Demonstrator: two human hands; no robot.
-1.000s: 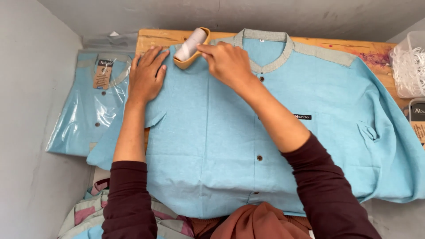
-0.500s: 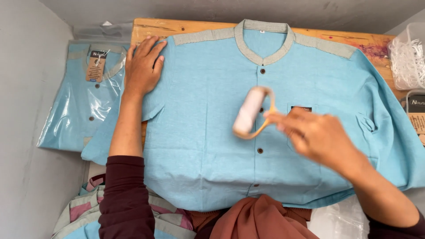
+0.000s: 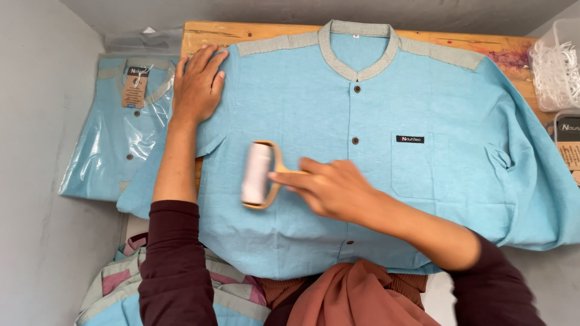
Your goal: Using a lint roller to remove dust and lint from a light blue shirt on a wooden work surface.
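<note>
Rolling lint roller mid-shirt, edges well apart.

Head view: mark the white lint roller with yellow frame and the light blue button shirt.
white lint roller with yellow frame (image 3: 256, 174), head view, on the white roll.
light blue button shirt (image 3: 302, 90), head view, on the chest panel.

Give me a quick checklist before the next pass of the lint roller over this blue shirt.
1. Right hand has a grip on the lint roller handle: ok.
2. Roller sits on the blue shirt, left of the button line: ok.
3. Left hand lies flat on the shirt's shoulder, pinning it: ok.
4. Shirt spread flat and buttoned on the wooden table: ok, though one sleeve hangs past the table's edge.
5. Roller sheet clean enough: cannot tell.
6. Bagged shirt lies clear of the roller's path: ok.
</note>
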